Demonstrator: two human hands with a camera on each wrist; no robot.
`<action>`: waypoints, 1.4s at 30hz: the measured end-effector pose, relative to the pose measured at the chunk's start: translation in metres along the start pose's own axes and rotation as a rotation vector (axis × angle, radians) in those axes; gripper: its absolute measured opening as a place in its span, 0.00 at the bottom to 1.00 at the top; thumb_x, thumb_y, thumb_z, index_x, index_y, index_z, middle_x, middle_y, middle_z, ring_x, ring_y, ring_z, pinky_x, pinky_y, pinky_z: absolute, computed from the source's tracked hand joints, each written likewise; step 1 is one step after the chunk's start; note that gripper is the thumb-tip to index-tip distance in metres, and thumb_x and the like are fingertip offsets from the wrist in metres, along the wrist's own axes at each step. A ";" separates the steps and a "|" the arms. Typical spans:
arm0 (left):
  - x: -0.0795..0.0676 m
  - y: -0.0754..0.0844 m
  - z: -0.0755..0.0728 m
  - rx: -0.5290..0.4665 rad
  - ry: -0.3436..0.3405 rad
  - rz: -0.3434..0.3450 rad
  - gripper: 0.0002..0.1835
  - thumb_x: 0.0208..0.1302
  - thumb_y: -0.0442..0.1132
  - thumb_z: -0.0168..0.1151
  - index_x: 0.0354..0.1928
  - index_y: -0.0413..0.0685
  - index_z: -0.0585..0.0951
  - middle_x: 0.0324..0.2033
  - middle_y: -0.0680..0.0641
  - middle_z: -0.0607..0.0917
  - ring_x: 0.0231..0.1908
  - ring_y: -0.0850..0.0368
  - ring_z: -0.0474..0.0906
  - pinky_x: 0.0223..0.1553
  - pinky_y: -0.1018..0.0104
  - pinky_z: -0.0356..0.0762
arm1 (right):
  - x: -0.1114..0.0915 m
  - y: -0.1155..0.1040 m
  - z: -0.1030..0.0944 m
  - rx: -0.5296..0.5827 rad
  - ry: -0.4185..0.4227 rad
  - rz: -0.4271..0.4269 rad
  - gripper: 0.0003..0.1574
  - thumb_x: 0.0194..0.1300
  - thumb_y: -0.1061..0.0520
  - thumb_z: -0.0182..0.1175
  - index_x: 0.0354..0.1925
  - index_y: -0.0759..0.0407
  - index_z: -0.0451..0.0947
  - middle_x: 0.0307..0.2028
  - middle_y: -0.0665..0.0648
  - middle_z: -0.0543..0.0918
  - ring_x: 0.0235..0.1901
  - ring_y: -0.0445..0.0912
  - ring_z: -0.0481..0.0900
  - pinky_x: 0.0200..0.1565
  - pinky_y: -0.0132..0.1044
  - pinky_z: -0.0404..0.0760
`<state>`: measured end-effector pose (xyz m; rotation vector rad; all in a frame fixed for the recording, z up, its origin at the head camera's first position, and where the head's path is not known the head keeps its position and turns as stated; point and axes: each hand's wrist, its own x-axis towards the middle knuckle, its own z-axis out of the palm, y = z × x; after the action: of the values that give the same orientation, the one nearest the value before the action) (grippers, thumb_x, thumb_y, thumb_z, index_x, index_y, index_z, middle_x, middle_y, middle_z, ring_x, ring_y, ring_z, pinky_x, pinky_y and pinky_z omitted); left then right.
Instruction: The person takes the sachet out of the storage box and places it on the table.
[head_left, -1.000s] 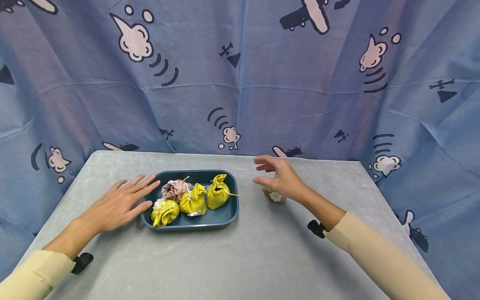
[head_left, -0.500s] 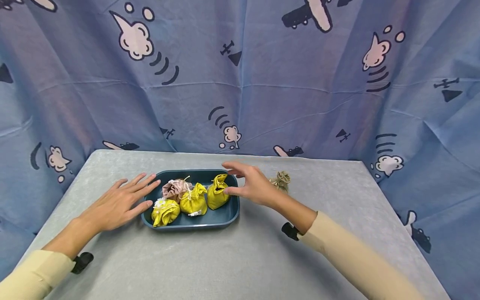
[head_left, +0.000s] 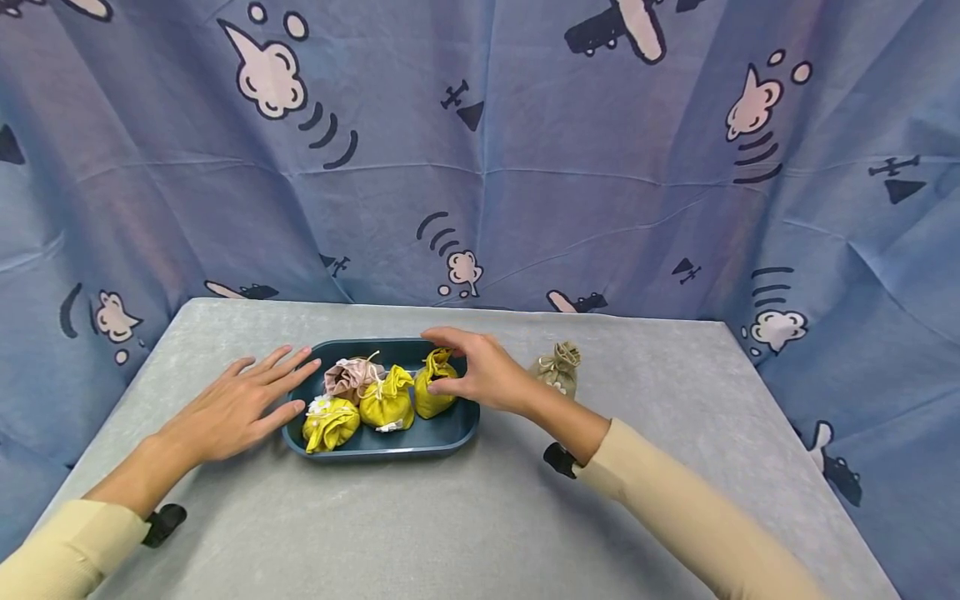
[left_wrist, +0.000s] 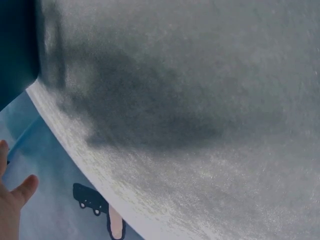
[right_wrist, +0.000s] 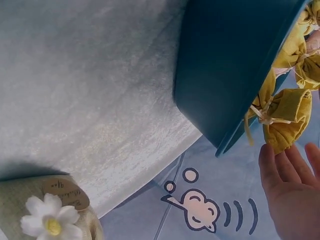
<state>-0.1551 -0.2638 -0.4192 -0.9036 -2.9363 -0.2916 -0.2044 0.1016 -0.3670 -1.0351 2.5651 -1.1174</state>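
A blue curtain (head_left: 600,167) printed with planes and clouds hangs behind the grey tabletop (head_left: 450,533). Two cream sleeves come in over it: the left sleeve (head_left: 75,550) across the near left corner, the right sleeve (head_left: 690,508) from the near edge, right of the middle. The tray (head_left: 382,455), dark blue with rounded corners, lies in the tabletop's left half, closer to the far edge than the near one, its long sides running roughly along that edge.

The person's left hand (head_left: 240,408) is spread flat, fingers straight, holding nothing; its fingertips overlap the tray's left rim, but whether they touch it one cannot tell. The right hand (head_left: 480,371) reaches over the tray's right end, thumb and fingers parted widely around the right yellow pouch (head_left: 432,405). Its fingertips meet the cloth; how firmly, one cannot tell.

That pouch stands upright near the tray's right end. The middle yellow pouch (head_left: 386,408) sits to its left, the pink pouch (head_left: 351,379) behind the left yellow pouch (head_left: 332,429), which is by the near left corner. The beige pouch (head_left: 558,364) stands on the tabletop, right of the tray, bearing a white flower (right_wrist: 52,220) and a brown label (right_wrist: 75,197).
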 end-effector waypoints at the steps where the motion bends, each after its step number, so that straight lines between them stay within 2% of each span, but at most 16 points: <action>1: 0.000 0.000 0.000 0.000 0.000 0.000 0.33 0.76 0.57 0.48 0.78 0.57 0.59 0.76 0.45 0.59 0.73 0.38 0.55 0.62 0.31 0.55 | 0.000 0.000 0.000 -0.003 -0.002 0.001 0.42 0.57 0.58 0.75 0.67 0.63 0.71 0.65 0.58 0.76 0.62 0.54 0.75 0.61 0.43 0.75; 6: 0.000 -0.001 0.001 0.000 0.000 0.002 0.33 0.76 0.57 0.49 0.78 0.56 0.59 0.75 0.44 0.60 0.73 0.37 0.55 0.63 0.31 0.55 | 0.002 0.000 0.003 -0.035 -0.009 0.002 0.40 0.58 0.60 0.74 0.66 0.63 0.72 0.64 0.58 0.76 0.63 0.53 0.75 0.60 0.43 0.76; 13: 0.000 -0.001 0.001 -0.002 -0.001 0.005 0.33 0.76 0.56 0.49 0.78 0.56 0.59 0.75 0.43 0.60 0.73 0.37 0.55 0.63 0.31 0.55 | 0.004 -0.001 0.005 -0.113 -0.025 0.022 0.37 0.57 0.59 0.75 0.63 0.63 0.75 0.62 0.58 0.78 0.57 0.52 0.78 0.58 0.47 0.76; 22: -0.001 -0.001 0.001 -0.009 0.006 0.005 0.33 0.76 0.55 0.50 0.78 0.56 0.60 0.75 0.42 0.61 0.73 0.37 0.55 0.62 0.32 0.56 | 0.007 0.000 0.007 -0.076 -0.025 0.035 0.36 0.57 0.63 0.74 0.63 0.65 0.75 0.61 0.60 0.78 0.59 0.52 0.76 0.56 0.47 0.78; 33: -0.001 -0.001 0.003 -0.016 0.007 0.002 0.33 0.76 0.56 0.49 0.78 0.57 0.59 0.75 0.43 0.60 0.73 0.38 0.55 0.63 0.33 0.56 | 0.007 0.000 0.005 -0.096 -0.038 0.040 0.22 0.60 0.65 0.70 0.54 0.64 0.82 0.51 0.58 0.85 0.46 0.48 0.81 0.51 0.49 0.80; 42: -0.001 0.000 0.003 -0.020 0.015 0.005 0.33 0.76 0.55 0.50 0.78 0.56 0.60 0.75 0.43 0.60 0.73 0.37 0.56 0.62 0.32 0.57 | 0.006 0.000 0.004 -0.129 -0.021 0.007 0.15 0.61 0.67 0.68 0.48 0.63 0.85 0.44 0.55 0.87 0.40 0.43 0.81 0.45 0.38 0.81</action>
<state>-0.1547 -0.2638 -0.4227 -0.9071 -2.9220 -0.3271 -0.2074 0.0953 -0.3697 -1.0582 2.6522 -0.9450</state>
